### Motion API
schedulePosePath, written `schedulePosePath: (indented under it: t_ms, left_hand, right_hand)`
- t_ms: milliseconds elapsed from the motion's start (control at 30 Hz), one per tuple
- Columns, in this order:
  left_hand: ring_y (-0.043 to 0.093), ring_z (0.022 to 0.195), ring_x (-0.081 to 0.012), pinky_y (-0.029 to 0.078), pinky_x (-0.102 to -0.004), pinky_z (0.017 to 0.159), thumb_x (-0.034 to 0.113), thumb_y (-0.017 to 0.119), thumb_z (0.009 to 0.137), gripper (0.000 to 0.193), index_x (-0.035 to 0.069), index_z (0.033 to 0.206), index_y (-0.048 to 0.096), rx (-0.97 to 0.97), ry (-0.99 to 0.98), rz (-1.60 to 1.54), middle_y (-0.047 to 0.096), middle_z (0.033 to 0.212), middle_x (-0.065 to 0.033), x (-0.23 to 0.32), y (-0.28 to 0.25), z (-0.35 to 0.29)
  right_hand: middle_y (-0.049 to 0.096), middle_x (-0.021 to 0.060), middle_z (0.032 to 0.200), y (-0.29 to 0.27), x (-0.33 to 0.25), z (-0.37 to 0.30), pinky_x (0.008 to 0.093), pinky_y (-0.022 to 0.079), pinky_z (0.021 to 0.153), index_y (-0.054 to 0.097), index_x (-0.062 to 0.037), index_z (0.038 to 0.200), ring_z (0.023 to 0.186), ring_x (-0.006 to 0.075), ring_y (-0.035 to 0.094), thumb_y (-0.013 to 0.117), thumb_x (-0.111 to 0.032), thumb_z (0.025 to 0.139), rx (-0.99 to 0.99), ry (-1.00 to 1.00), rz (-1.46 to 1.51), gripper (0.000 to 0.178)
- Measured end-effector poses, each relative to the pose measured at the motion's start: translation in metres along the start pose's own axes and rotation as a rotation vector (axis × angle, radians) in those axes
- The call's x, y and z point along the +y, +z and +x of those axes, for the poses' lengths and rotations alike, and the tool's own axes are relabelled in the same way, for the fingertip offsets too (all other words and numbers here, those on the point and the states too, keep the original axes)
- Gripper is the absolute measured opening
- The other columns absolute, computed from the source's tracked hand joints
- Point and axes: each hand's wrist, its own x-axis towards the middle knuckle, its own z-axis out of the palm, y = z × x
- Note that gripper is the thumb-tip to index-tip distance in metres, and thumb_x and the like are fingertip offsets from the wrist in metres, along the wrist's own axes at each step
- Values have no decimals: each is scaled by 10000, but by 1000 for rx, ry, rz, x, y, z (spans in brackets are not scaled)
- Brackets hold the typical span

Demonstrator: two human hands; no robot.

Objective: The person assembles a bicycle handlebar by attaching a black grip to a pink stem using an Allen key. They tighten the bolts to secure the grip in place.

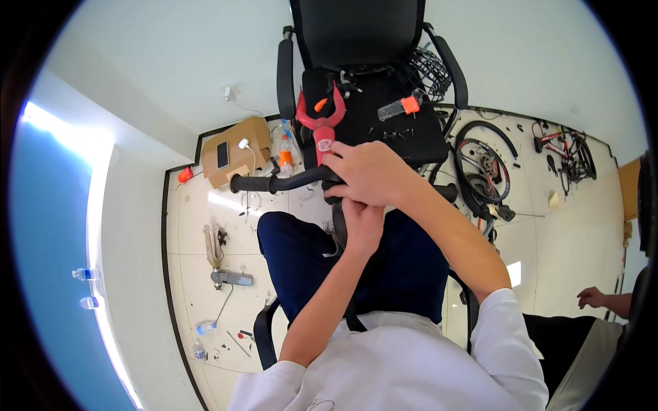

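Observation:
Above my lap lies a black bicycle handlebar (pixel 301 179) with a dark rubber grip at its left end. A red bicycle fork (pixel 323 137) extends away from its middle, prongs pointing at the chair in front. My right hand (pixel 373 171) is closed over the joint of handlebar and fork, fingers curled round it. Just below, my left hand (pixel 363 222) is closed against the handlebar's middle, its fingertips partly covered by the right hand. A dark stem-like part (pixel 338 220) shows beside the left hand.
A black office chair (pixel 356 34) holds a clear box with an orange label (pixel 397 107), small hardware and a black wire basket (pixel 428 72). Bicycle wheels (pixel 483 168) lie right; a cardboard box (pixel 236 147), phone (pixel 222 155) and bottle (pixel 285 154) left. Another person's hand (pixel 591 297) shows right.

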Motion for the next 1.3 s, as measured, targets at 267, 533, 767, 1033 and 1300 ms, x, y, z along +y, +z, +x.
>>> schedulePosePath:
  t_ms: [267,533,767,1033,1300]
  left_hand:
    - [636,1104,-192,535,-307,913,36,545,1023,268,-10,1282,493,-209,-105,23,624,1194,-99,13,-23,2]
    - [565,1227,-152,489,-253,969,146,522,1062,428,-24,1435,401,-142,-157,26,582,1334,-97,21,-9,-7]
    - [636,1101,-212,510,-330,903,60,644,943,297,-20,1228,626,-354,121,852,640,1218,-132,87,-27,-38]
    - [620,1009,-331,420,-413,971,129,673,914,202,49,1099,669,-277,744,1618,672,1054,-105,163,-48,28]
    - [593,912,-300,389,-405,929,180,607,977,169,89,1103,673,-334,638,1733,626,994,-95,159,-72,44]
  right_hand:
    - [662,103,1042,-20,7,-16,369,553,727,640,-40,1166,847,281,686,790,-385,771,85,107,318,545]
    - [721,137,1024,-29,28,-72,391,546,826,655,-56,1172,951,334,698,810,-192,745,42,182,519,474]
    - [717,152,944,-7,42,-67,326,536,752,642,-65,1206,819,263,706,676,-15,766,32,227,580,445]
    - [712,147,869,-6,44,-52,389,534,728,661,-117,1158,797,335,692,635,-52,768,1,218,553,396]
    - [712,133,850,-20,20,-48,423,524,690,667,-134,1204,759,340,676,633,-76,786,-45,227,401,424]
